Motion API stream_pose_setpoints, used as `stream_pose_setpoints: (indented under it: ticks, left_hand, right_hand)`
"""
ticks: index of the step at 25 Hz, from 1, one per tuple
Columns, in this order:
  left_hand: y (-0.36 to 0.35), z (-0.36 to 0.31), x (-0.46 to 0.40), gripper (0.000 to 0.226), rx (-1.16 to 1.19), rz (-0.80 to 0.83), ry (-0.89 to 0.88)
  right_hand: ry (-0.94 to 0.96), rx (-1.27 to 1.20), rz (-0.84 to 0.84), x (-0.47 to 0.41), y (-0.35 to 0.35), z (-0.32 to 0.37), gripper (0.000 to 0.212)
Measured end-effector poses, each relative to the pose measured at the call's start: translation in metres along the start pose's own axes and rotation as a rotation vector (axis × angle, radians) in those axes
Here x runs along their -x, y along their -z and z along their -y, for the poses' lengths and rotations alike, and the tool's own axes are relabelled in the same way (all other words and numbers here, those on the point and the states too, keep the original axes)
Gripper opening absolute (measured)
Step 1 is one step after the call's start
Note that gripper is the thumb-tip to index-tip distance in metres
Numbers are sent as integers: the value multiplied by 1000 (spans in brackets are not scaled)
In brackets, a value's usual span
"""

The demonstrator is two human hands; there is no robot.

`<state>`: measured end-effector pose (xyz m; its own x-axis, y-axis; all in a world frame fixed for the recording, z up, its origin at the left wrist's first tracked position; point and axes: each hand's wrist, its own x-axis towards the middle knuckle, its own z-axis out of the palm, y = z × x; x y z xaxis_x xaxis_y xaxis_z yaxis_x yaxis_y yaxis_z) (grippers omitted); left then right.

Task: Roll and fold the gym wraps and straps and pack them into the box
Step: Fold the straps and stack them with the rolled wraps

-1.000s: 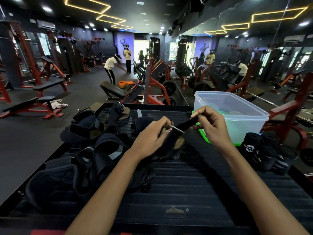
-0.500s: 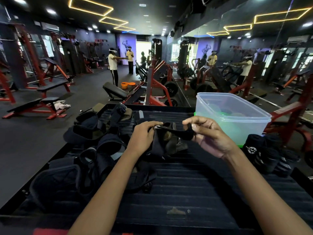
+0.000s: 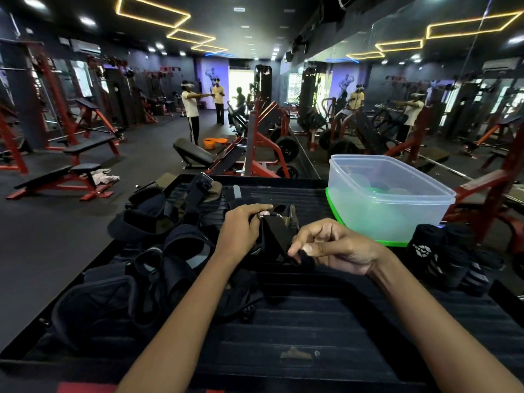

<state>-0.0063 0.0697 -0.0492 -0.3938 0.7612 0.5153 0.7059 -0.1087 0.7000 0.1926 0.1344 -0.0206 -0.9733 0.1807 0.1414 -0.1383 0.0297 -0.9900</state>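
Black strap (image 3: pixel 276 236), black ribbed desk (image 3: pixel 326 316). The box (image 3: pixel 391 199) is clear and frosty over a bright green lid (image 3: pixel 368 241). Rolled wraps (image 3: pixel 448 259) are black with white stripes and a logo.

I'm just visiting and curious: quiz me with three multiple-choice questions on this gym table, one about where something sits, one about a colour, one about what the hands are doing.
1. Where do the rolled wraps lie?
A. inside the box
B. on the table, right of the box
C. on the floor

2. What colour is the lid under the clear box?
A. green
B. red
C. white

3. What are the hands doing?
A. resting flat
B. both gripping one black strap
C. lifting the box

Answers: 1 B, they sit beside the box on the table's right edge. 2 A, a bright green rim shows beneath it. 3 B, the left hand and right hand each hold an end.
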Motion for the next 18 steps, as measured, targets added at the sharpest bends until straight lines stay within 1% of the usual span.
stream_pose_setpoints:
  ticks: [2, 4, 7, 10, 14, 16, 18]
  left_hand:
    - [0, -1, 0, 37, 3, -9, 32]
    - [0, -5, 1, 39, 19, -22, 68]
    - [1, -8, 0, 40, 41, -15, 117]
    - [7, -8, 0, 39, 46, 6, 168]
    - [11, -9, -2, 31, 95, 48, 261]
    - [11, -10, -2, 27, 147, 66, 326]
    - [11, -10, -2, 32, 225, 77, 394]
  right_hand:
    - [-21, 14, -16, -1, -1, 0, 30]
    - [-22, 35, -11, -1, -2, 1, 27]
    - [-31, 100, -11, -1, -5, 4, 13]
    - [-49, 147, -23, 0, -6, 5, 20]
    - [-72, 190, -44, 1, -1, 7, 20]
    - [-51, 216, -76, 1, 0, 7, 20]
    - [-4, 228, -136, 1, 1, 8, 20]
